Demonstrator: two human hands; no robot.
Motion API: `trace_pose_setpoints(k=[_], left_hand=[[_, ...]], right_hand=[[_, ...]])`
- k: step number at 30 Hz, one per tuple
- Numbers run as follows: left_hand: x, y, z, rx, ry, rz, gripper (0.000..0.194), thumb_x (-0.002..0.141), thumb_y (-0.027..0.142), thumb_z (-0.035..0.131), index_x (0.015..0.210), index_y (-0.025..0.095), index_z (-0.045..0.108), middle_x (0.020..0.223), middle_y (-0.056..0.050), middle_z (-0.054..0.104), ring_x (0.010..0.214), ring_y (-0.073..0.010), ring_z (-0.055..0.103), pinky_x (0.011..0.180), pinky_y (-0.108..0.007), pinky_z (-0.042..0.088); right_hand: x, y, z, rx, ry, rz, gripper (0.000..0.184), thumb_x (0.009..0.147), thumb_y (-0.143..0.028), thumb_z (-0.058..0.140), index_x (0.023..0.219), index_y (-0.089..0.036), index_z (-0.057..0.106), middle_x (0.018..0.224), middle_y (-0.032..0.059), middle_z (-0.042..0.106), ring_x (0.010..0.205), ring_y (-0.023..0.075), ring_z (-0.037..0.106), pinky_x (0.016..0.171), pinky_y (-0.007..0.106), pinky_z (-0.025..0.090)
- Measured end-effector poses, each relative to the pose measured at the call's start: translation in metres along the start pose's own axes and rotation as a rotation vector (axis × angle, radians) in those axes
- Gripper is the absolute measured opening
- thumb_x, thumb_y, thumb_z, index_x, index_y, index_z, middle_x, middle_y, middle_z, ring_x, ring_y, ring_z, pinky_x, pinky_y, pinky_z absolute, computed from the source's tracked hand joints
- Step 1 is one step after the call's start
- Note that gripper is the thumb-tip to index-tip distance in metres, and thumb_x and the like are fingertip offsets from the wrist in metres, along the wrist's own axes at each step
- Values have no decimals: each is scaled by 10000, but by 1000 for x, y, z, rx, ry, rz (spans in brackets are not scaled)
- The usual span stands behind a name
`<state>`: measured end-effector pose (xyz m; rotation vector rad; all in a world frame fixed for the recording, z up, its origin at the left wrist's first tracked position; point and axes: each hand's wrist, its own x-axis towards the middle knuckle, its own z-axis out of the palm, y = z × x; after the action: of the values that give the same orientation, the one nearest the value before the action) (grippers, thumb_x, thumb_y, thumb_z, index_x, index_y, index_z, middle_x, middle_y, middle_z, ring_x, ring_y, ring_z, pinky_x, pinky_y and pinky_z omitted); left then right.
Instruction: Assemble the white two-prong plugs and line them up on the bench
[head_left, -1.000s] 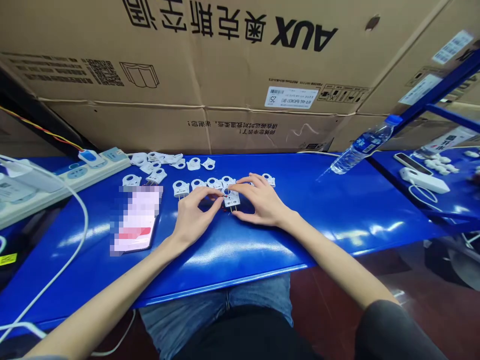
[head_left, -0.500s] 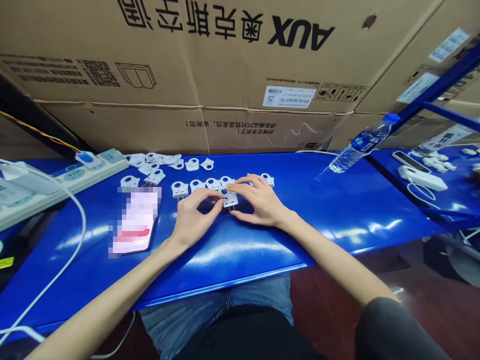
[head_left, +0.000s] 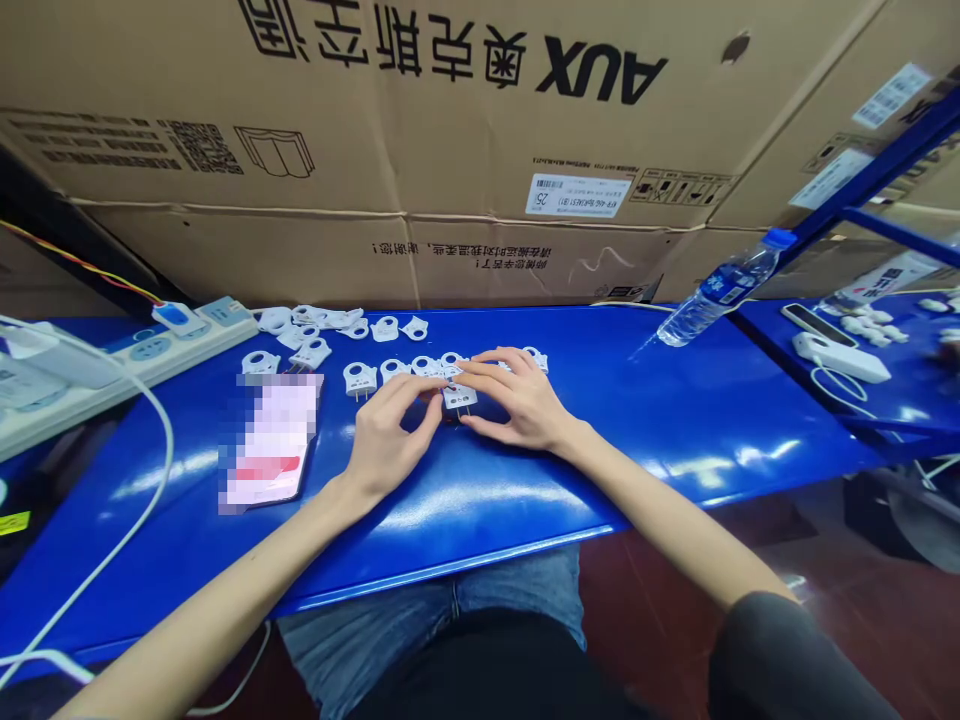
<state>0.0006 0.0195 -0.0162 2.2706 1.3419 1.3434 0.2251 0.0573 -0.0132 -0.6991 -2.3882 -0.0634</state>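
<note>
A white two-pin plug (head_left: pixel 460 398) is between my hands, its metal prongs towards me. My left hand (head_left: pixel 394 432) has thumb and forefinger closed at the plug's left edge; a small dark and reddish bit shows by those fingertips, too small to name. From the right, my right hand (head_left: pixel 525 405) grips the plug, fingers over its top and thumb low near the prongs. Just behind stands a row of similar white plugs with ring-shaped tops (head_left: pixel 360 379), partly hidden by my fingers. More white ring-topped pieces (head_left: pixel 385 328) lie at the back.
On the left lie a phone (head_left: pixel 274 440) with a blurred screen and a long power strip (head_left: pixel 127 370) with a white cable. A water bottle (head_left: pixel 712 295) leans at the back right. Cardboard boxes (head_left: pixel 450 180) wall off the blue table's (head_left: pixel 600 500) rear. A white adapter (head_left: pixel 844 358) lies far right.
My left fingertips have shifted slightly on the plug, and the plug has tilted a little. My right hand has barely moved.
</note>
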Motion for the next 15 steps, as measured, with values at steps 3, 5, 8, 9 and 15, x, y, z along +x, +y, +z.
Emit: trace_pose_setpoints(k=[3, 5, 8, 9, 15], left_hand=[[-1, -2, 1, 23, 5, 2, 171, 993, 245, 546, 1124, 233, 656, 964, -20, 723, 804, -168, 674, 777, -322, 559], [-2, -4, 2, 29, -11, -5, 163, 987, 243, 552, 1126, 230, 636, 968, -20, 713, 799, -164, 665, 758, -314, 554], [-4, -7, 3, 22, -41, -6, 156, 981, 235, 553, 1124, 228, 614, 997, -23, 699, 813, -161, 658, 748, -311, 551], [-4, -8, 3, 17, -49, -4, 160, 981, 232, 551, 1130, 227, 608, 1003, -24, 693, 820, -162, 657, 748, -312, 550], [-5, -9, 4, 16, -57, -23, 177, 973, 239, 557, 1148, 230, 587, 1005, -26, 673, 837, -173, 653, 755, -323, 542]], right_hand=[[0, 0, -1, 6, -11, 36, 425, 990, -441, 627, 1362, -235, 620, 1404, 76, 670, 1312, 279, 565, 1122, 511, 420], [0, 0, 0, 8, -9, 53, 431, 989, -447, 626, 1359, -224, 622, 1401, 83, 672, 1307, 282, 568, 1115, 509, 427], [0, 1, 0, -8, -5, 61, 440, 993, -464, 614, 1351, -207, 621, 1398, 86, 673, 1303, 290, 574, 1112, 510, 431], [0, 1, 1, -15, -12, 65, 440, 995, -470, 609, 1352, -213, 620, 1402, 81, 671, 1307, 291, 573, 1114, 511, 431], [-1, 6, 0, -24, -7, 132, 468, 994, -479, 620, 1388, -229, 587, 1427, 77, 649, 1336, 295, 543, 1133, 502, 414]])
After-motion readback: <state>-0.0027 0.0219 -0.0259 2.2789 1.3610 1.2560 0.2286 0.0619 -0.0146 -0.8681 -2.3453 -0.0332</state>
